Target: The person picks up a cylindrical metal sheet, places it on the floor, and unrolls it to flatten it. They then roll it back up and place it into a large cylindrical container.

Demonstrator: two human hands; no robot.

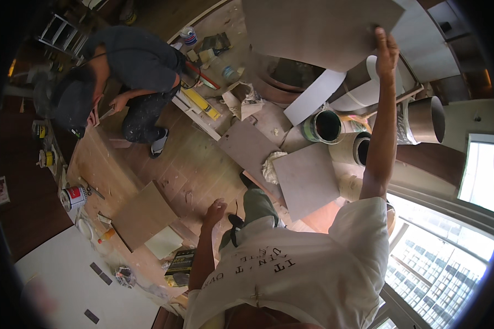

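Note:
My right arm is stretched out to the far right. My right hand (387,50) grips the edge of a large grey-brown sheet (313,27), thumb on its near face; the top of the sheet runs out of view. Low in front of my body hangs my left hand (216,210), its fingers curled in, and nothing shows in it. Nearest to that hand is a brown square board (144,216) on the wooden bench (101,170). More flat grey-brown pieces, a tilted panel (306,178) and a darker panel (250,151), lie ahead of my legs.
A co-worker (132,60) bends over the bench's far end, at the left. An open bucket (321,127), rolls of sheet (425,120) and a yellow level (200,104) lie ahead. A paint can (73,197) stands on the bench. At the right is a window (433,247).

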